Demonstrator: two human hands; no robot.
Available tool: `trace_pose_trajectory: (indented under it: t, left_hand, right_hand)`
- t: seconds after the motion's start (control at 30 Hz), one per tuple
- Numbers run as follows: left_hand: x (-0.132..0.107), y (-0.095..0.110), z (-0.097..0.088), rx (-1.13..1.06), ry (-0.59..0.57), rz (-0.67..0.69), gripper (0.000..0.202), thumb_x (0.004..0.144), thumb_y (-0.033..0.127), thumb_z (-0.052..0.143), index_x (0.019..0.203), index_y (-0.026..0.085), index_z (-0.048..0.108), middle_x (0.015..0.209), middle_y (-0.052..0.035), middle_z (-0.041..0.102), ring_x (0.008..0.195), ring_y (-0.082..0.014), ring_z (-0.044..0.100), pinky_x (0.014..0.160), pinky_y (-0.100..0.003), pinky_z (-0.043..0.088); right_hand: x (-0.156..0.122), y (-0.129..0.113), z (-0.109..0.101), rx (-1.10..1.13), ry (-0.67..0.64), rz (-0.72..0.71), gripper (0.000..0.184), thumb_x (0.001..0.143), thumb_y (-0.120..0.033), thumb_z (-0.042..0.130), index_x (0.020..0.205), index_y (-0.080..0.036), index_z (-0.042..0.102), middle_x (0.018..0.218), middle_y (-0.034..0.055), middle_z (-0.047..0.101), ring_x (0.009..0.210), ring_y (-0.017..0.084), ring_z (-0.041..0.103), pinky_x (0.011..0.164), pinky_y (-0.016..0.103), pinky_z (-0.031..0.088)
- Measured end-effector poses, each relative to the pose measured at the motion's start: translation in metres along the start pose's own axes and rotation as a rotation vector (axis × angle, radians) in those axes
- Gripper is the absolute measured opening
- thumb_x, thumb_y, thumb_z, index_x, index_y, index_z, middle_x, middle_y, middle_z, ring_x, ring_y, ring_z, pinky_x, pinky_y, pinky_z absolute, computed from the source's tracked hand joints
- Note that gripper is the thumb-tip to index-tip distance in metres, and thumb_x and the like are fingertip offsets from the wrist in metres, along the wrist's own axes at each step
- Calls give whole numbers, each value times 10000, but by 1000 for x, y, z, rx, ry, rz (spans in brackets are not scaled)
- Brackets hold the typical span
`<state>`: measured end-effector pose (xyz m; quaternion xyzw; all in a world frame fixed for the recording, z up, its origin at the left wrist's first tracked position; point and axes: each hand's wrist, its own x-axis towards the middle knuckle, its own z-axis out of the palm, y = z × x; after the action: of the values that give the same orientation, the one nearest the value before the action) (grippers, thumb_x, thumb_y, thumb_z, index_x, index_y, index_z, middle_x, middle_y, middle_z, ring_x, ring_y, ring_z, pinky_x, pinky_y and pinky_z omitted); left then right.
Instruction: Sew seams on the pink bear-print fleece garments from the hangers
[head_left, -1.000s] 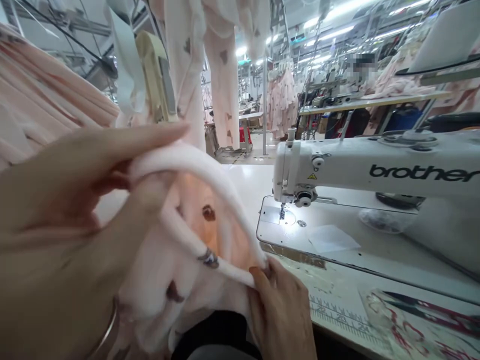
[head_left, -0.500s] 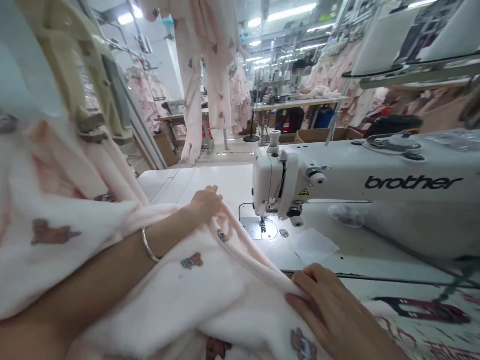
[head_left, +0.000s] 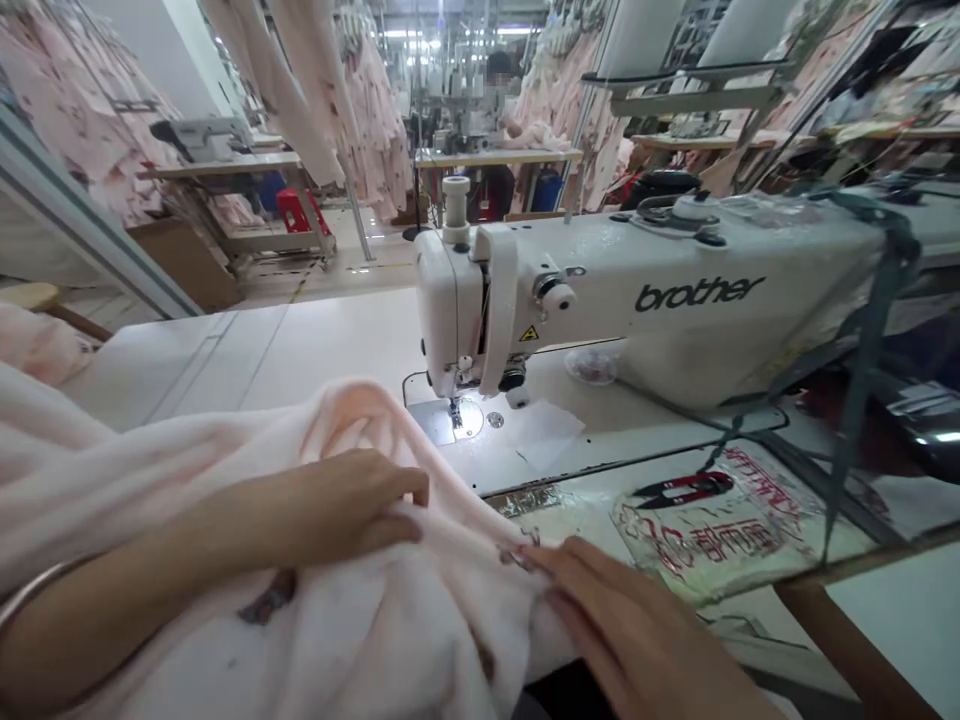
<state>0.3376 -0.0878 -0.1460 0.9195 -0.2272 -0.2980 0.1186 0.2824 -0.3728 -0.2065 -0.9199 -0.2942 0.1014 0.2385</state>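
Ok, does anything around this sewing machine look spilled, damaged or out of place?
Nothing looks spilled or plainly damaged. The one slightly odd thing is a white scrap lying loose right of the needle plate: it looks stray, being apart from the pink cloth.

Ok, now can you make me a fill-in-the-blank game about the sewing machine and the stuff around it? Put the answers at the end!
1. The black word on the glossy white sewing machine says "____".
2. Its triangular warning sticker has black marks on ____.
3. Under the small dark-bladed snips, the flat plastic packet has ____ lettering.
4. On the soft pale pink cloth, the bare hand nearer that packet is the person's ____ one.

Missing words: brother; yellow; red; right.
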Motion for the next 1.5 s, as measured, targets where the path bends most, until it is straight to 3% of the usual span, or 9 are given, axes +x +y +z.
trace_pose_trajectory:
  t: [0.13,0.3,0.47,0.6,0.83,1.07,1.27,1.43,1.5]
  left_hand:
    - [21,-13,6,-3,-1,10,218,890,398,454,871,219,577,733,-2,599,721,-172,546,608,-263,309]
    - [17,6,-1,20,-16,2,269,876,465,479,868,221,591,744,10,590,724,-164,531,643,-279,335]
    - [35,50,27,313,321,0,141,848,172,471,957,143,555,951,-78,584,840,-222,514,735,-360,373]
    - [54,80,39,148,324,150,233,817,292,601,968,123,548,1022,-96,543,931,-229,488,798,-353,411]
    - [47,54,27,-280,167,173,310,829,404,604,1021,166,549,965,-26,616,854,-158,555,731,-262,397]
    - [42,47,18,-428,136,180,366,885,465,497,1034,168,650,847,-11,642,733,-121,522,657,-227,365]
    - [42,49,26,-566,174,104,280,862,394,531,958,166,661,866,-1,652,780,-126,542,675,-226,376]
    - [40,56,37,-601,291,22,203,817,327,562,889,166,663,842,1,662,791,-143,561,701,-248,393]
    - [39,57,37,-592,312,-9,201,802,323,571,890,171,670,835,1,668,787,-147,568,698,-254,395]
  right_hand:
    - [16,12,-20,137,-115,215,207,950,-282,344,976,-267,549,960,5,641,905,199,606,742,323,464]
    - [9,16,-36,174,-118,259,174,937,-292,407,796,-232,488,742,-21,567,720,162,555,618,267,379]
    - [15,33,-18,87,23,146,96,862,-125,512,799,-196,508,929,39,510,871,193,513,741,323,403]
    - [25,36,-17,121,127,-105,173,799,-14,498,804,-186,481,1135,65,464,1144,218,404,922,346,367]
    - [52,23,-54,275,-150,-50,44,799,-156,521,768,-188,524,733,-26,558,692,131,504,595,241,337]
    - [79,24,-68,509,-368,2,23,735,-162,523,728,-184,524,629,-26,581,621,141,603,504,212,361]
    - [80,25,-69,473,-355,6,38,743,-163,526,718,-189,513,611,-34,584,595,129,575,488,212,338]
    - [70,21,-69,391,-274,-20,166,799,-305,627,933,-207,609,943,-1,637,849,153,572,664,224,397]
    - [67,20,-64,415,-314,20,158,827,-340,605,895,-200,631,872,1,640,804,150,574,636,223,392]
